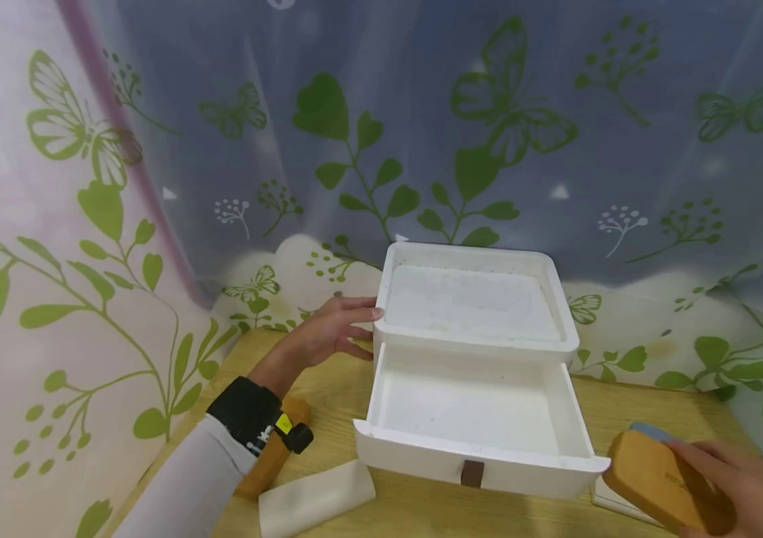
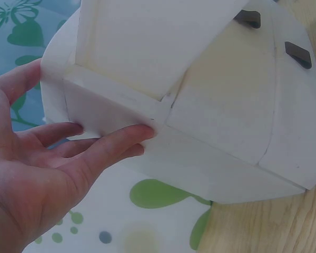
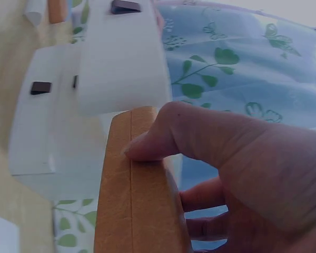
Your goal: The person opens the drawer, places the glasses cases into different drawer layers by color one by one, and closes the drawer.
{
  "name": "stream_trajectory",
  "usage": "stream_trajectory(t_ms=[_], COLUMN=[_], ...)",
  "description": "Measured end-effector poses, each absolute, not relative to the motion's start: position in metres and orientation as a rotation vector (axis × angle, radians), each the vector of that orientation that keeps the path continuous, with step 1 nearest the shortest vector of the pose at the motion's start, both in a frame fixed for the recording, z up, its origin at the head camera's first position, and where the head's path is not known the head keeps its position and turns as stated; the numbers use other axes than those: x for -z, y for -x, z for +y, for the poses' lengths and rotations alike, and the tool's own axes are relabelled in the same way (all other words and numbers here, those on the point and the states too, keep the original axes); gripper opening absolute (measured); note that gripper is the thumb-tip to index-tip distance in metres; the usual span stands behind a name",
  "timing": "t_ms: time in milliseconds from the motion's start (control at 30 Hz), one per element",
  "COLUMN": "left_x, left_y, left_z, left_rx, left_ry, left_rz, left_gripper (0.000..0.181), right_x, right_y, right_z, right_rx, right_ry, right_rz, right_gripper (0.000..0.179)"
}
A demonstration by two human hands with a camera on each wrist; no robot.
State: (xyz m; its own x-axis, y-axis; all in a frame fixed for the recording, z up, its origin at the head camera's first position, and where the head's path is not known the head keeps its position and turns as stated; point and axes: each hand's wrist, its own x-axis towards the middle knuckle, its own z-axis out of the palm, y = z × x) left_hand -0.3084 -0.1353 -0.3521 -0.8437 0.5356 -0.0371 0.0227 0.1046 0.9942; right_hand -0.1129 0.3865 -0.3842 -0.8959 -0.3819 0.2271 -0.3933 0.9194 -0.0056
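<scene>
As the head view shows, what seems an orange case [image 1: 657,478] is held beside a pulled-out drawer [image 1: 415,458]. At left wrist, a white unit [image 2: 200,163] is touched by the left hand [image 2: 58,161], fingers parted; at right wrist, the case is clamped in the right hand [image 3: 258,168].

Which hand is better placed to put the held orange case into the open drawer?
Right, probably: the right hand holds the orange case near the open drawer, while the left hand touches the side of the white cabinet.
</scene>
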Motion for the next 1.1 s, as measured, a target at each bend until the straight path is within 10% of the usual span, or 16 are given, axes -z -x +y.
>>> stream_trajectory(t_ms=[1100], left_x=[0.351], left_y=[0.305], left_z=[-0.134], left_rx=[-1.802], left_ry=[-0.523], left_rz=[2.001], left_gripper=[0.055], right_x=[0.257], right_y=[0.148], right_z=[0.286], right_rx=[-0.241], right_ry=[-0.709], right_rz=[-2.876], right_gripper=[0.087])
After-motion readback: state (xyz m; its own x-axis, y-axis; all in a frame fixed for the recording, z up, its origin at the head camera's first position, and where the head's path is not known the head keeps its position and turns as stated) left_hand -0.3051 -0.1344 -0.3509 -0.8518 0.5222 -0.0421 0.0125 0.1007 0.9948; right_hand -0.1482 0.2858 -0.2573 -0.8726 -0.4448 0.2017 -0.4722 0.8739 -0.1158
